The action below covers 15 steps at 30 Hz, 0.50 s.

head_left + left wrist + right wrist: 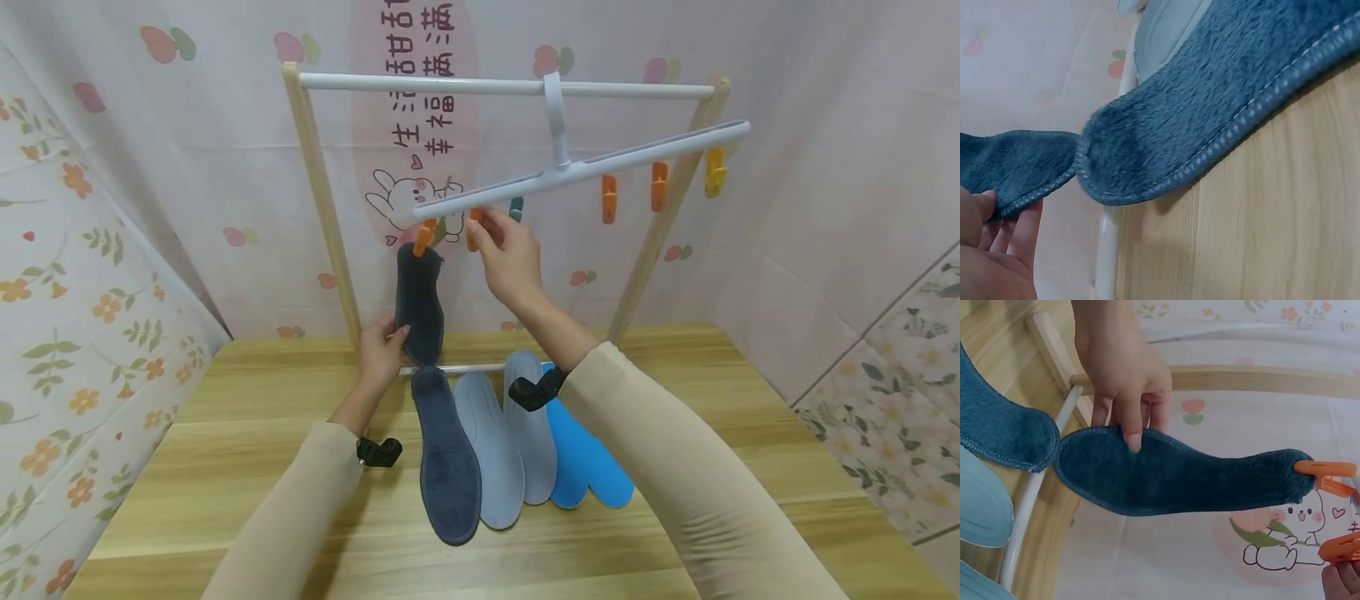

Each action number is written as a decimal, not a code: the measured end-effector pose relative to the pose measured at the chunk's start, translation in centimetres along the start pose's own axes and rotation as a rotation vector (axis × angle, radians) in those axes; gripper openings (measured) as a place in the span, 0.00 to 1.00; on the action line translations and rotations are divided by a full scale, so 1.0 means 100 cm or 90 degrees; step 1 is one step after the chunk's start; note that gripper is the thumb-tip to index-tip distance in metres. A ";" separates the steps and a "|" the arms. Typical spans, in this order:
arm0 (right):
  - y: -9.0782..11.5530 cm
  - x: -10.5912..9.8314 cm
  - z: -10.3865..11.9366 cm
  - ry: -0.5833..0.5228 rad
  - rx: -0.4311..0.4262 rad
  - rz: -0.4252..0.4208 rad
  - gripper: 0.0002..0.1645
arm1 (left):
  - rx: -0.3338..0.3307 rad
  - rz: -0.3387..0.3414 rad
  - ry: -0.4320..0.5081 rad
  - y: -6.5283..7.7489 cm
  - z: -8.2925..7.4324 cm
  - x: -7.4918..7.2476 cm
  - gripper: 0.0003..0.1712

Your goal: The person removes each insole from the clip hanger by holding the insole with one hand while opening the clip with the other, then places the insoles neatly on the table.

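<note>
A dark blue fuzzy insole (1185, 475) hangs by its heel end from an orange clip (423, 238) at the low left end of a white hanger (525, 182). My left hand (381, 354) pinches the insole's edge near its lower, wider end, thumb on the front face. With thumb and fingers my right hand (512, 254) pinches a second orange clip (474, 230) on the hanger, just right of the first. A matching dark insole (450, 467) lies on the wooden table below.
Grey insoles (491, 458) and blue insoles (570, 467) lie beside the dark one. The hanger hooks over the white rod (450, 83) of a wooden rack (322, 183), tilted up to the right. A green clip (516, 208), orange clips (609, 200) and a yellow clip (716, 173) hang along it.
</note>
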State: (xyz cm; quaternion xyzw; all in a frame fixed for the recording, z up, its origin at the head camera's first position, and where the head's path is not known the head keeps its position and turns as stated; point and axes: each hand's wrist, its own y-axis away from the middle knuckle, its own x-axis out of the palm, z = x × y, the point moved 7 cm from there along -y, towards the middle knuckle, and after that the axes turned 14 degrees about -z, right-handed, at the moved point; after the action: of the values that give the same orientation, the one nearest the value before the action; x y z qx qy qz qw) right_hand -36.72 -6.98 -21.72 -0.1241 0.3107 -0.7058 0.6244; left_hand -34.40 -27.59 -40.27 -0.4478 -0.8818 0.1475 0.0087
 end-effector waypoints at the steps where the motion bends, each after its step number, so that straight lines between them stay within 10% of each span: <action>1: 0.000 0.000 0.000 0.000 -0.001 0.000 0.25 | -0.005 -0.004 0.011 0.000 0.000 -0.002 0.17; 15: 0.004 -0.005 0.000 0.001 0.015 -0.009 0.25 | -0.011 0.048 0.016 0.027 -0.004 -0.007 0.18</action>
State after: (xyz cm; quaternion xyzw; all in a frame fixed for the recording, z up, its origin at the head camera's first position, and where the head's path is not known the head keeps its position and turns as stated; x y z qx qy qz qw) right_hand -36.32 -6.55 -21.79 -0.1185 0.3020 -0.7140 0.6205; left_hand -31.76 -26.54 -40.50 -0.4826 -0.8655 0.1340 0.0104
